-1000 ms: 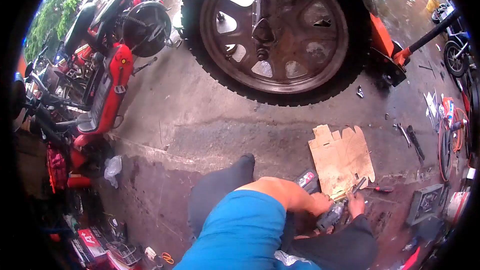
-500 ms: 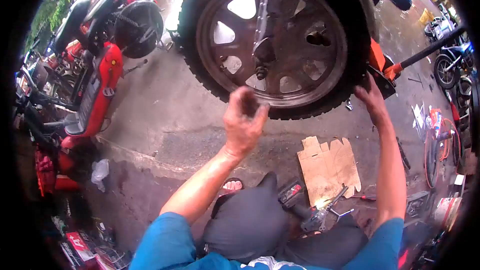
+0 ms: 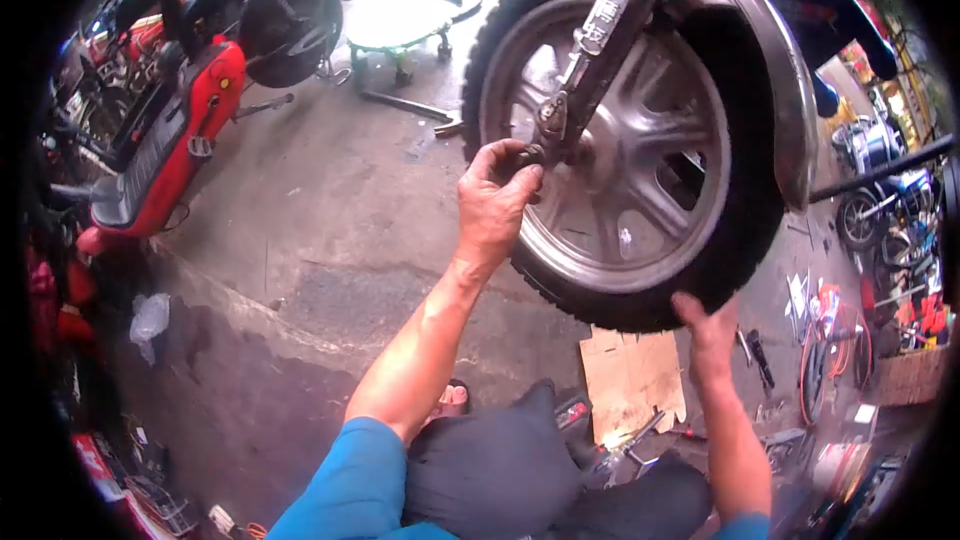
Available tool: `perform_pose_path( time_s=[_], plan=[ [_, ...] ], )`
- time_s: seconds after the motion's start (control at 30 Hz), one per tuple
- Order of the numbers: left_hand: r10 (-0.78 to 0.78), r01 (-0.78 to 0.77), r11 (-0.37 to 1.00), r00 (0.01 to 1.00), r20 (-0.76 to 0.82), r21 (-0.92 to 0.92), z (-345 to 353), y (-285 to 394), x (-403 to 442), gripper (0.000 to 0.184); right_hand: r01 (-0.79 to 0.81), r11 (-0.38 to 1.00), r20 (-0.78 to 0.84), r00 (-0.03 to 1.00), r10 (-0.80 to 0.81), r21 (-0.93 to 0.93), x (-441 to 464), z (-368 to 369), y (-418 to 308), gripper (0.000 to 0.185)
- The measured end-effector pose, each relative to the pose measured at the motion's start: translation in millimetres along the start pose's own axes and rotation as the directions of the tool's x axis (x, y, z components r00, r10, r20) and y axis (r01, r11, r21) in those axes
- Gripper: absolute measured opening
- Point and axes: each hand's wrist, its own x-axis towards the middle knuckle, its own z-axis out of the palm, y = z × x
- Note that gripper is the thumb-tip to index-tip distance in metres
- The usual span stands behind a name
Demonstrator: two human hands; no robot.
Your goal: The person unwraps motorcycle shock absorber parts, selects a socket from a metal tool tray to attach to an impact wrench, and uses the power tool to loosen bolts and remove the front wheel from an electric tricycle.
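In the head view, my left hand [image 3: 492, 195] is closed at the lower end of the fork leg [image 3: 600, 40]. Its thumb and fingers pinch the axle nut [image 3: 533, 154], which they partly cover. The motorcycle's front wheel [image 3: 640, 230] has a grey spoked rim and a black knobbly tire [image 3: 575, 302]. My right hand [image 3: 712, 335] is at the tire's lower right edge, thumb on the near side. Its other fingers are blurred and partly hidden by the tire. A curved metal fender [image 3: 775, 70] covers the wheel's upper right.
Flattened cardboard [image 3: 630, 380] lies below the wheel, with a power tool [image 3: 615, 460] close to my knees. A red scooter [image 3: 205, 105] stands at left. Hoses [image 3: 835, 340] and tools lie at right, near parked motorcycles [image 3: 880, 205]. A round stand [image 3: 400, 30] is behind.
My left hand has moved up to the axle end and closed there. The right hand has shifted from beside the orange jack to the tire's lower edge. The view has also shifted.
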Motion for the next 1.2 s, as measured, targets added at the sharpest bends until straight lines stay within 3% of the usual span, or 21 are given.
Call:
perform_pose_path(
  time_s=[0.07, 0.27, 0.5, 0.7, 0.8, 0.87, 0.9, 1.0, 1.03, 1.1, 1.13, 1.17, 1.2],
  plan=[
    [-0.025, 0.025, 0.997, 1.0, 0.007, -0.079, -8.2, -0.5, 6.5, 0.031, 0.097, 0.995, -0.05, 0.994, -0.099, -0.03, -16.5, 19.5, -7.2, 0.083],
    [-0.154, 0.17, 0.942, 0.985, 0.077, -0.29, -22.7, -3.9, 21.3, 0.03, -0.065, 0.992, -0.062, 0.995, 0.072, 0.112, -37.9, 45.6, -27.0, 0.086],
    [0.009, -0.008, 0.999, 1.0, 0.014, -0.046, -18.8, -3.8, 13.5, 0.028, -0.028, 1.0, -0.04, 0.999, 0.028, -0.007, -27.3, 24.5, -2.0, 0.084],
    [0.213, -0.222, 0.958, 0.975, 0.07, 0.183, -19.5, -6.2, 16.2, 0.026, -0.031, 0.999, -0.024, 0.999, 0.031, -0.022, -18.3, 12.3, 5.8, 0.077],
    [0.405, -0.427, 0.797, 0.903, 0.146, 0.428, -20.1, -6.4, 20.1, 0.024, -0.017, 0.998, -0.004, 1.0, 0.017, -0.065, -14.8, 5.3, 13.4, 0.073],
    [0.476, -0.549, 0.566, 0.827, 0.299, 0.616, -28.9, -2.3, 22.3, 0.024, -0.065, 0.994, 0.019, 0.998, 0.067, -0.091, -7.0, -1.9, 11.0, 0.071],
    [0.446, -0.504, 0.684, 0.861, 0.244, 0.528, -22.7, 3.5, 20.9, 0.025, -0.069, 0.988, 0.045, 0.996, 0.076, -0.136, -3.4, -7.7, 12.7, 0.072],
    [0.505, -0.673, 0.423, 0.731, 0.459, 0.607, -16.0, 18.9, 9.1, 0.025, -0.176, 0.976, 0.02, 0.984, 0.18, -0.132, 12.6, -18.0, 39.2, 0.076],
    [0.534, -0.683, 0.407, 0.716, 0.449, 0.606, 1.0, 16.9, -9.3, 0.029, -0.204, 0.971, -0.021, 0.979, 0.203, -0.121, 12.2, -23.8, 46.4, 0.078],
    [0.679, -0.802, 0.183, 0.522, 0.517, 0.569, -0.8, -0.4, -29.4, 0.028, -0.192, 0.95, -0.107, 0.98, 0.17, -0.248, 13.3, -24.7, 29.1, 0.114],
    [0.554, -0.846, 0.22, 0.518, 0.651, 0.486, 5.1, 0.4, -50.0, 0.029, -0.144, 0.982, -0.049, 0.989, 0.139, -0.12, 8.2, -30.3, 28.2, 0.115],
    [0.443, -0.904, 0.257, 0.425, 0.789, 0.342, 25.7, 2.7, -62.8, 0.03, -0.169, 0.984, 0.022, 0.985, 0.171, -0.061, 11.8, -35.8, 32.2, 0.114],
    [0.342, -0.907, 0.28, 0.401, 0.85, 0.315, 46.1, -2.8, -72.3, 0.035, 0.038, 0.999, -0.012, 0.999, -0.038, 0.024, 21.2, -33.4, 56.4, 0.105]
  ],
)
